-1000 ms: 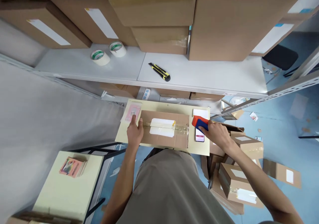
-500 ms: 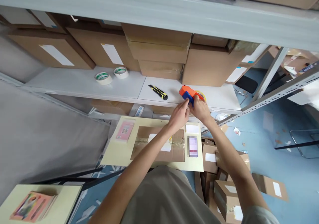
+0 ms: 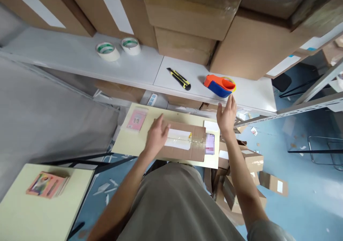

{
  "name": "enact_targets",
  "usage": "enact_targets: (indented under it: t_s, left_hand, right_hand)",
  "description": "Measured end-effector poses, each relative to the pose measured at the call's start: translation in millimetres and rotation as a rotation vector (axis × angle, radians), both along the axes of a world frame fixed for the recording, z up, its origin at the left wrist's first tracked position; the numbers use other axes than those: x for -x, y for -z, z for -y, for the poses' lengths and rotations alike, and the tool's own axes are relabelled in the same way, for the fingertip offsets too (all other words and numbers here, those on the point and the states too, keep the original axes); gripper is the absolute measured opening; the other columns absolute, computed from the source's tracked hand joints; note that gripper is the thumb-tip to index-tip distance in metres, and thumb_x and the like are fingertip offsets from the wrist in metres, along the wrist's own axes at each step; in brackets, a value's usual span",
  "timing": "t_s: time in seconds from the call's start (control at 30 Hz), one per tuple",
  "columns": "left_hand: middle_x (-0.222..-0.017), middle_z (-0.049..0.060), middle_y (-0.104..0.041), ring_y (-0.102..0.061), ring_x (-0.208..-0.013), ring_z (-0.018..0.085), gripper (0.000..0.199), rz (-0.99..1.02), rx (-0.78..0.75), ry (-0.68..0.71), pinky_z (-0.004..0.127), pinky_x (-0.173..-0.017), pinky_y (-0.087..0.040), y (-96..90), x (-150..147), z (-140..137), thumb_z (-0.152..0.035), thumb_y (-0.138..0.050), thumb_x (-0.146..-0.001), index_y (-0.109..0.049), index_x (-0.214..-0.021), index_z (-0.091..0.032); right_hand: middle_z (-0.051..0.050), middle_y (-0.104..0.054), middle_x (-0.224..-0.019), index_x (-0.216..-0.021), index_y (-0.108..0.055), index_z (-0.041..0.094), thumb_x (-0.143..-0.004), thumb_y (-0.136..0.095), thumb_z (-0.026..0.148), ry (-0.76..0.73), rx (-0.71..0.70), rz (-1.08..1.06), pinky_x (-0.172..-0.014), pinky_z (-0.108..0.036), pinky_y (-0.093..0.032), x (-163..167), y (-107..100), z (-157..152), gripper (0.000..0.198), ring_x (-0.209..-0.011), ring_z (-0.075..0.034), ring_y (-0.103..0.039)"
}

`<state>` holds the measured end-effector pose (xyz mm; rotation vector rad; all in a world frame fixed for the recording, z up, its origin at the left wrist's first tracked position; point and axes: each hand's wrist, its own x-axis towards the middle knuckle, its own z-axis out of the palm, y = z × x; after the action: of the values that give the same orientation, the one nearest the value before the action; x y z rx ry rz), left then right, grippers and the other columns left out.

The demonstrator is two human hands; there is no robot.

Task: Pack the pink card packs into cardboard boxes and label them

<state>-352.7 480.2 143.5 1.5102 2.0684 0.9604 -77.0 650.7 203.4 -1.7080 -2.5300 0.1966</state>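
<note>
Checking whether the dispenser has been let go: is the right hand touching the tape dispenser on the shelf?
Apart. The head view shows the right hand open below the tape dispenser, shelf edge visible between them.

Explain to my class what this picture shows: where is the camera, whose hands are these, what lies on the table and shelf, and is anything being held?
The camera sits on a person's head, looking forward and down, so you see that person's own arms. The left hand hovers open over a taped cardboard box on a small pale table. The right hand is open and holds nothing, raised just below an orange and blue tape dispenser that stands on the grey shelf. On that shelf also lie a yellow and black utility knife and two tape rolls. Beside the box are a pink packet and a phone. More boxes lie on the floor.
</note>
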Motion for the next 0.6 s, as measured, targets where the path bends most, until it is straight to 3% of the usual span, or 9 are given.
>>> enact_targets:
  t_s: [0.03,0.13,0.2,0.27,0.43,0.6]
  left_hand:
    - [-0.159,0.02,-0.062,-0.06,-0.147,0.035,0.061,0.006,0.045,-0.085,0.049,-0.124,-0.048,9.4,12.3,18.3,-0.046,-0.057,-0.106,-0.054,-0.159,-0.015]
    - [-0.159,0.018,-0.062,-0.066,-0.14,0.034,0.06,0.081,0.181,-0.242,0.047,-0.119,-0.053,30.5,34.3,60.2,-0.051,-0.056,-0.106,-0.057,-0.156,-0.017]
    - [-0.154,0.017,-0.066,-0.07,-0.132,0.033,0.059,0.174,0.251,-0.229,0.043,-0.111,-0.057,36.8,36.0,72.7,-0.055,-0.053,-0.106,-0.059,-0.152,-0.018]
    - [-0.147,0.016,-0.072,-0.072,-0.128,0.032,0.059,0.226,0.285,-0.17,0.04,-0.106,-0.058,37.8,31.4,74.0,-0.057,-0.052,-0.107,-0.06,-0.15,-0.019]
    - [-0.127,0.018,-0.079,-0.074,-0.119,0.035,0.06,0.03,0.357,-0.122,0.038,-0.096,-0.057,33.9,25.1,56.7,-0.061,-0.064,-0.1,-0.065,-0.141,-0.016]
    - [-0.098,0.014,-0.081,-0.076,-0.096,0.033,0.04,-0.078,0.444,-0.039,0.033,-0.078,-0.05,39.7,41.2,46.9,-0.055,-0.057,-0.106,-0.074,-0.107,-0.019]
  right_hand:
    - [-0.025,-0.049,-0.167,-0.172,-0.035,0.013,-0.115,-0.031,0.038,0.025,0.026,-0.015,-0.119,-0.057,-0.049,-5.2,12.0,24.5,0.062,-0.149,-0.036,-0.054]
    - [-0.03,-0.06,-0.156,-0.166,-0.042,0.007,-0.114,-0.026,0.051,0.291,0.158,-0.312,-0.108,-0.05,-0.057,-14.4,43.9,101.8,0.07,-0.134,-0.036,-0.068]
    - [-0.03,-0.07,-0.142,-0.161,-0.048,0.006,-0.112,-0.028,0.06,0.347,0.34,-0.428,-0.095,-0.043,-0.061,-10.9,58.3,142.9,0.075,-0.12,-0.035,-0.075]
    - [-0.027,-0.078,-0.125,-0.159,-0.05,0.006,-0.11,-0.03,0.065,0.395,0.433,-0.448,-0.087,-0.039,-0.06,-0.7,66.4,168.2,0.079,-0.105,-0.034,-0.079]
    - [-0.026,-0.079,-0.118,-0.163,-0.044,0.0,-0.101,-0.043,0.076,0.525,0.393,-0.397,-0.08,-0.037,-0.058,21.1,71.2,179.8,0.098,-0.101,-0.036,-0.078]
    - [-0.023,-0.082,-0.113,-0.16,-0.053,0.0,-0.104,-0.04,0.072,0.518,0.423,-0.52,-0.084,-0.038,-0.059,11.3,80.2,175.2,0.092,-0.1,-0.034,-0.076]
